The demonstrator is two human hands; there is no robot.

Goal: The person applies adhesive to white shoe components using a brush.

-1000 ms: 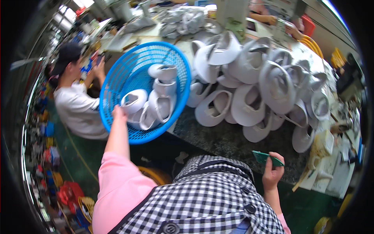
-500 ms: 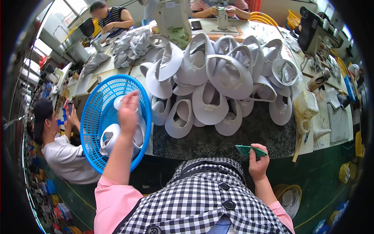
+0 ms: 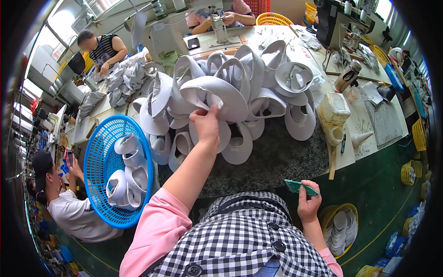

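Note:
My left hand point(image 3: 206, 124) reaches to the front of a heap of white shoe uppers point(image 3: 302, 121). Its thumb and fingers pinch the opening edge of one white shoe upper point(image 3: 226, 94), whose broad rounded end points right. Low at the right, my right hand point(image 3: 309, 206) grips a small green ridged plastic piece point(image 3: 295, 186) between thumb and fingers, apart from the table. To the left, a tilted blue basket point(image 3: 148, 152) holds several more white uppers point(image 3: 131, 161).
A dark mat point(image 3: 277, 159) lies under the heap's front. At right are a stained yellowish container point(image 3: 333, 111) and a metal flask point(image 3: 348, 74). A yellow basket point(image 3: 351, 240) with white pieces stands below. Two people sew beyond the table; another person point(image 3: 69, 203) sits at left.
My left hand has moved from over the blue basket to the heap and taken hold of a shoe upper. The view has shifted right. My right hand still holds the green piece.

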